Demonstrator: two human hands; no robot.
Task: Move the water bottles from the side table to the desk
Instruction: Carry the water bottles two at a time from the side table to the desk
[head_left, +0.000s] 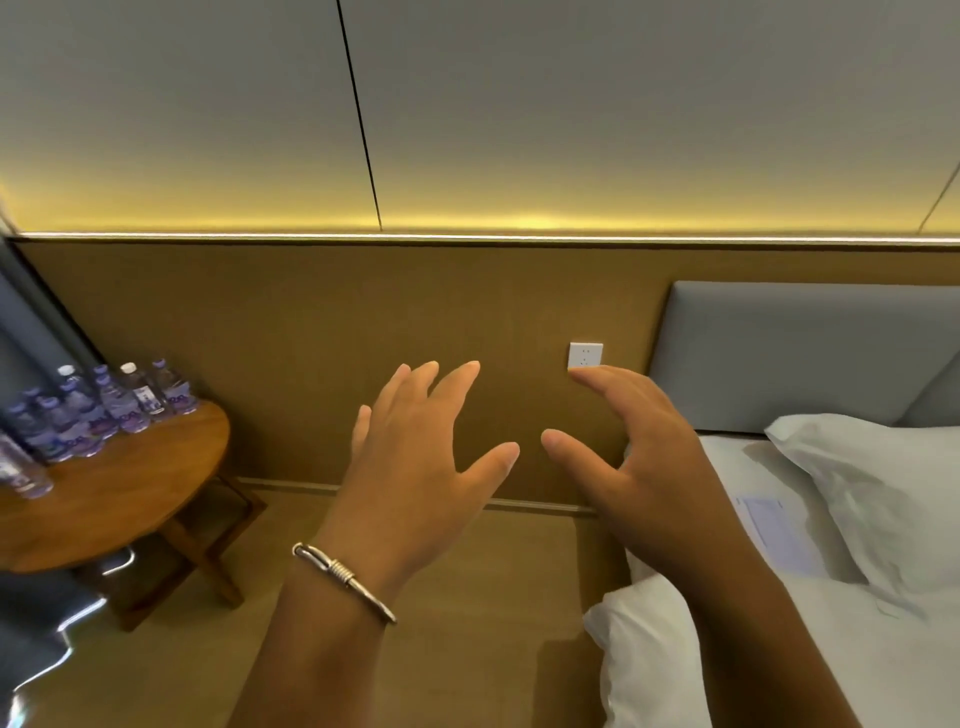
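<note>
Several small water bottles (98, 410) with purple labels and pale caps stand in a cluster on the back of a round wooden side table (114, 499) at the left. My left hand (415, 457), a silver bangle on its wrist, is raised in the middle of the view with fingers spread and holds nothing. My right hand (639, 447) hovers beside it, fingers loosely bent, also holding nothing. Both hands are well to the right of the bottles, apart from them. No desk is in view.
A brown wall panel with a white socket (586, 355) runs behind. A bed (810, 597) with white pillows and a grey headboard fills the right. Tan floor lies between table and bed. Something shiny and blurred (67, 618) sits at the lower left.
</note>
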